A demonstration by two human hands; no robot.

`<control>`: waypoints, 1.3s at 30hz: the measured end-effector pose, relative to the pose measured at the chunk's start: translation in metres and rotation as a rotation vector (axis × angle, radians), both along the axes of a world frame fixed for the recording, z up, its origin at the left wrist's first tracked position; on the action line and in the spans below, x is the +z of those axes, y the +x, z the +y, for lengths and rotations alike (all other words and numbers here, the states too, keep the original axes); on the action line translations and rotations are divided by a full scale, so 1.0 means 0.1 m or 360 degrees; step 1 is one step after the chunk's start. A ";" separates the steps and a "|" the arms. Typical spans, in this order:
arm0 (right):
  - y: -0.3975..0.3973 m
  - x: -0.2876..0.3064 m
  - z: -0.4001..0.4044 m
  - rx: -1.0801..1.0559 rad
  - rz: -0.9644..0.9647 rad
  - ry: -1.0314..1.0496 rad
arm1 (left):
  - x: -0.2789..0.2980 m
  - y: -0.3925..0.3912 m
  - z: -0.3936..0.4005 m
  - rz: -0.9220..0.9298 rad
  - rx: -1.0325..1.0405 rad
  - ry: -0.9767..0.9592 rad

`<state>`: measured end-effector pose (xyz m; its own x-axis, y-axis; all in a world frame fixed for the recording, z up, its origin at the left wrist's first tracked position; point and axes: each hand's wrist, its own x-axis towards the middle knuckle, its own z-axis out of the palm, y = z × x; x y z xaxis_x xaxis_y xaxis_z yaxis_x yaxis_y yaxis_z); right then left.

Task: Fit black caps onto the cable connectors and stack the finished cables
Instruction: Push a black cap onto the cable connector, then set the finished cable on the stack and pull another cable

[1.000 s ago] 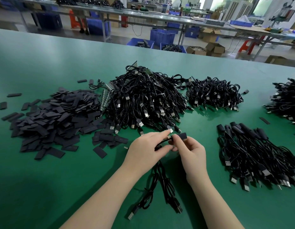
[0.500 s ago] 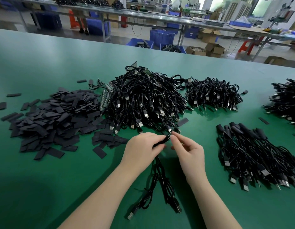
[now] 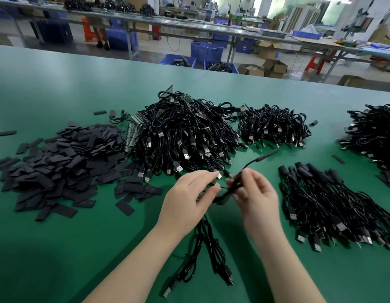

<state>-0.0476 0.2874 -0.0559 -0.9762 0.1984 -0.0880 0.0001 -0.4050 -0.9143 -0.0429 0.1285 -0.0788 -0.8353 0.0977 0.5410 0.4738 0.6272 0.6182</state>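
My left hand pinches the ends of several black cables that trail toward me across the green table. My right hand grips one cable whose capped end sticks up and away to the right, blurred by motion. A heap of flat black caps lies at the left. The big pile of uncapped cables sits just beyond my hands. A stack of capped cables lies at the right.
A smaller cable bundle lies behind the right stack, and another cable pile sits at the far right edge. Loose caps are scattered at the left. Beyond the table edge stand benches, blue crates and cardboard boxes.
The cap my right hand held has gone onto a cable end. My right hand now lifts that capped cable up and to the right, away from the left hand.
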 end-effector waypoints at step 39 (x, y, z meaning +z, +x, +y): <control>-0.05 -0.24 -0.13 0.0298 0.0072 0.1020 | -0.06 -0.19 -0.21 -0.0909 -0.0188 0.0610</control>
